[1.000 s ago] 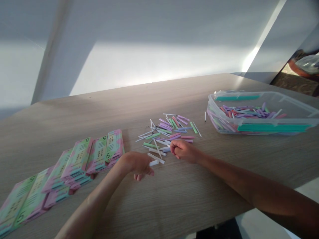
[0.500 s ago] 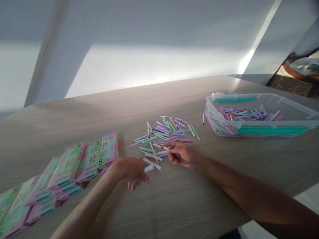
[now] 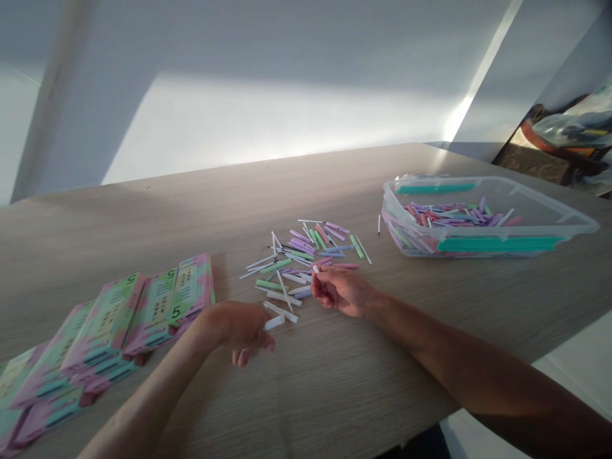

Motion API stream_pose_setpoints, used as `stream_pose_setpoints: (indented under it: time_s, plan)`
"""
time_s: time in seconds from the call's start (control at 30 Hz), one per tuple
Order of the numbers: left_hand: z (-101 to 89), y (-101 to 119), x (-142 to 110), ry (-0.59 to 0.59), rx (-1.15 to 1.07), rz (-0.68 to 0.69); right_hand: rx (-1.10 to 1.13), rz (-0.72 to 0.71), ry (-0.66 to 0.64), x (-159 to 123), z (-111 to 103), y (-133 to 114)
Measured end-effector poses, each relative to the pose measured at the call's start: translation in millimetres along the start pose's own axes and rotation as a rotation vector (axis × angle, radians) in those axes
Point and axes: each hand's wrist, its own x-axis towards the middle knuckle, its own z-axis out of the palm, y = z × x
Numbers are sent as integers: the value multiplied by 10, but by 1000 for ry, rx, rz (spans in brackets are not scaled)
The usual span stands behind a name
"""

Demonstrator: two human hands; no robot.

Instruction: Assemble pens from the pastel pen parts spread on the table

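My left hand (image 3: 243, 333) is closed on a short white tube (image 3: 274, 323), which sticks out to the right from the fingers, just above the table. Right of it, my right hand (image 3: 343, 291) pinches a small white stick-like piece (image 3: 316, 269); only its end shows and the fingers cover the rest. Under and beyond both hands spreads a loose pile of slim pen parts (image 3: 302, 243): pastel purple, green, pink, blue and white tubes, and thin white refills with dark tips. A white tube (image 3: 282, 310) lies close to my left hand.
Printed pastel boxes (image 3: 157, 309) marked "5" lie stacked in a row at left. A clear plastic bin (image 3: 497, 231) with teal strips holds many similar pieces at right. One thin refill (image 3: 379, 225) lies alone beside it. A white wall (image 3: 268, 121) borders the wooden table (image 3: 344, 382).
The whole scene has shifted slightly left in view. My right fingers have curled in, and the white piece they hold now shows mostly its end. My left hand keeps its grip.
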Motion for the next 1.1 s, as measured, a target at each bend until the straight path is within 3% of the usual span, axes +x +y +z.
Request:
stream_pose_setpoints:
  time_s: [1.1]
  plan:
    - [-3,70,-61,-7,49,17,-31,-59,80,30,104,27]
